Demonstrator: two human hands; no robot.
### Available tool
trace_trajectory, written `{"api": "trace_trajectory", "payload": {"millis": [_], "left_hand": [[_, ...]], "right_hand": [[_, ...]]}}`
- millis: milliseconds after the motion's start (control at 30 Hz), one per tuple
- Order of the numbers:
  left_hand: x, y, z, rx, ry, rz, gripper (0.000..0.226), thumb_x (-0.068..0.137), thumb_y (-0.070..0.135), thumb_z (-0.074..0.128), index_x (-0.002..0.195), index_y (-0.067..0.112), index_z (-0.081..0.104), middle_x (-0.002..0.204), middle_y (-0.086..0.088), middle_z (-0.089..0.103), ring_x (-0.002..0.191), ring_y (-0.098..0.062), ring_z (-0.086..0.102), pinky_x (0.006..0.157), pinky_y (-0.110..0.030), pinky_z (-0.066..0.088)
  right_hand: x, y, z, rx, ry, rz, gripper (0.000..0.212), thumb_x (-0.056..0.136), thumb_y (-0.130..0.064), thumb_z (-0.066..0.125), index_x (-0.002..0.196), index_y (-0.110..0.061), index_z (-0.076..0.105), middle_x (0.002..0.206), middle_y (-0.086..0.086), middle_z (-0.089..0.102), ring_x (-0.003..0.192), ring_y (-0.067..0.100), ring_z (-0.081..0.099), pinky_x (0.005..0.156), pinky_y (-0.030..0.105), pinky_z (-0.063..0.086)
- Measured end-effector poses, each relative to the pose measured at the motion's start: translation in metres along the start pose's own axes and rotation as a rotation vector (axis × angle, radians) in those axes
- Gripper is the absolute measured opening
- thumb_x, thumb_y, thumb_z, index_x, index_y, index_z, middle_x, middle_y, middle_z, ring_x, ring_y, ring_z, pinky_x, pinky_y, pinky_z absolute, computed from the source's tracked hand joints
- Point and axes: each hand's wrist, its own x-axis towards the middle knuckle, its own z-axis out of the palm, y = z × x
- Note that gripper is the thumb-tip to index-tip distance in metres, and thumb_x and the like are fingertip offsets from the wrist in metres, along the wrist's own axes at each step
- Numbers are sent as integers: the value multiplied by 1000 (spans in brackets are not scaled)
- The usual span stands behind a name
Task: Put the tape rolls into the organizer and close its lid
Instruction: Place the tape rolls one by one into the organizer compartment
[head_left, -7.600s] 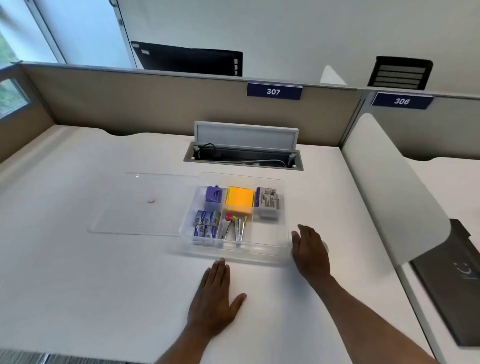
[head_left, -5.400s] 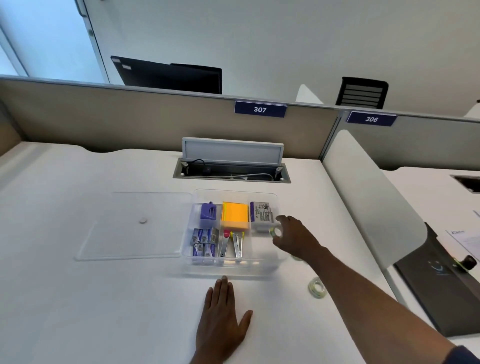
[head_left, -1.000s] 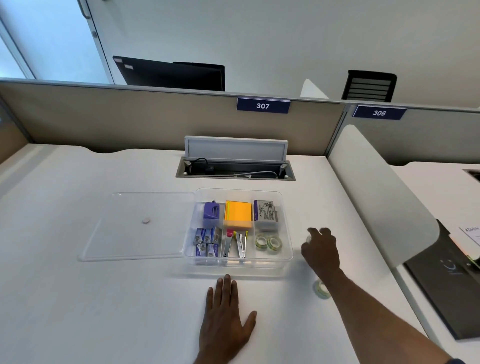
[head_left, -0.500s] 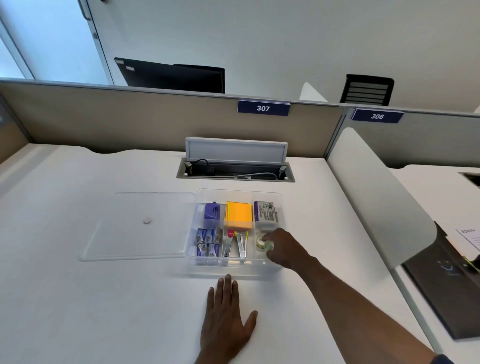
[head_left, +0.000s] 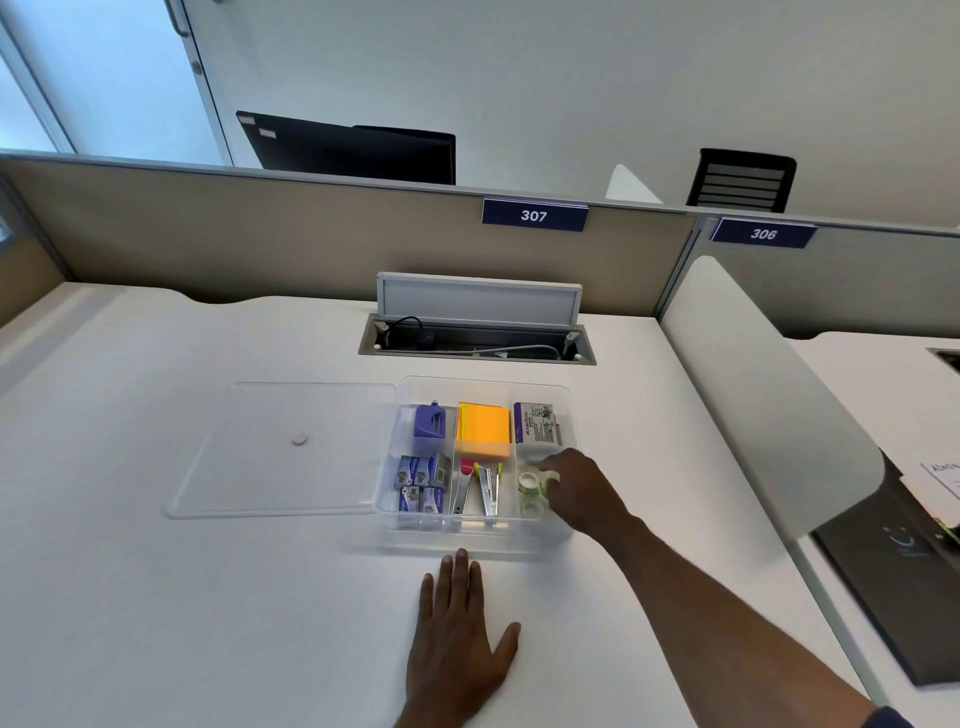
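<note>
The clear organizer (head_left: 485, 538) sits mid-desk with its top uncovered. Its clear lid (head_left: 249, 478) lies flat on the desk, touching the organizer's left side. My right hand (head_left: 582, 493) reaches into the front right compartment, fingers curled on a clear tape roll (head_left: 546, 476). Two more tape rolls (head_left: 529, 491) lie in that compartment just left of my fingers. My left hand (head_left: 460, 649) rests flat on the desk in front of the organizer, fingers spread, holding nothing. My right forearm hides the desk to the organizer's right.
Other compartments hold a purple sharpener (head_left: 430, 423), orange sticky notes (head_left: 485, 431), a staple box (head_left: 537, 425), binder clips (head_left: 422, 483) and staplers (head_left: 480, 491). An open cable tray (head_left: 475, 345) lies behind. A white divider (head_left: 753, 395) bounds the right.
My right hand came from the desk right of the organizer and moved left into the front right compartment, carrying a tape roll. My left hand stayed flat on the desk.
</note>
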Motion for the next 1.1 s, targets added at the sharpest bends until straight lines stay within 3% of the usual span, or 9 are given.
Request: {"api": "trace_trajectory", "payload": {"millis": [167, 300, 367, 500, 633, 733, 867, 967, 1100], "left_hand": [[1, -1, 3, 4, 28, 12, 87, 76, 65, 49, 136, 2, 49, 148, -16, 40, 138, -28, 27, 111, -42, 9], [1, -1, 4, 1, 45, 20, 87, 76, 64, 50, 136, 0, 49, 148, -17, 40, 138, -28, 28, 112, -43, 10], [1, -1, 4, 1, 44, 23, 87, 76, 64, 50, 135, 0, 50, 147, -17, 41, 137, -29, 28, 112, -42, 9], [0, -1, 3, 7, 48, 24, 86, 77, 64, 49, 136, 1, 50, 148, -16, 40, 138, -29, 28, 113, -42, 8], [0, -1, 4, 10, 46, 24, 86, 78, 64, 47, 137, 2, 48, 149, -16, 38, 139, -28, 27, 113, -42, 8], [0, -1, 4, 19, 48, 24, 86, 78, 64, 47, 137, 1, 48, 149, -16, 39, 139, -29, 27, 113, -42, 8], [0, -1, 3, 19, 46, 24, 86, 78, 64, 47, 137, 2, 49, 148, -16, 40, 138, -28, 28, 113, -41, 6], [-1, 0, 3, 19, 42, 19, 86, 78, 65, 47, 136, 2, 49, 148, -16, 40, 138, -28, 27, 113, -40, 6], [-1, -1, 2, 17, 27, 15, 86, 78, 65, 46, 136, 2, 49, 148, -16, 41, 138, -28, 28, 113, -40, 5]], "right_hand": [[-1, 17, -3, -18, 360, -6, 32, 74, 8, 51, 101, 0, 67, 100, 19, 64, 92, 37, 64, 81, 39, 55], [-9, 35, -11, -10, 494, 184, 33, 76, 7, 50, 104, 0, 64, 102, 22, 61, 91, 41, 61, 75, 44, 55], [-14, 50, -11, -44, 412, 308, 30, 78, 1, 50, 105, -2, 61, 101, 23, 59, 91, 43, 59, 76, 43, 52], [-33, 83, -8, -77, 74, 580, 28, 84, -23, 50, 107, -9, 55, 109, 17, 55, 109, 38, 53, 90, 40, 45], [-52, 102, -6, -124, -52, 559, 48, 84, -55, 52, 113, -18, 60, 117, 13, 57, 114, 33, 54, 97, 40, 46], [-60, 101, -9, -108, -74, 533, 53, 78, -64, 55, 113, -25, 61, 118, 10, 56, 115, 30, 54, 98, 40, 46], [-68, 97, -13, -176, -190, 495, 58, 71, -61, 64, 119, -30, 55, 121, 7, 47, 119, 28, 50, 100, 39, 44], [-72, 97, -16, -228, -266, 479, 54, 70, -41, 68, 120, -31, 52, 119, 7, 44, 115, 28, 50, 96, 39, 47], [-78, 100, -12, -256, -221, 427, 39, 81, -18, 48, 118, -27, 54, 112, 6, 45, 109, 28, 55, 94, 35, 47]]}}
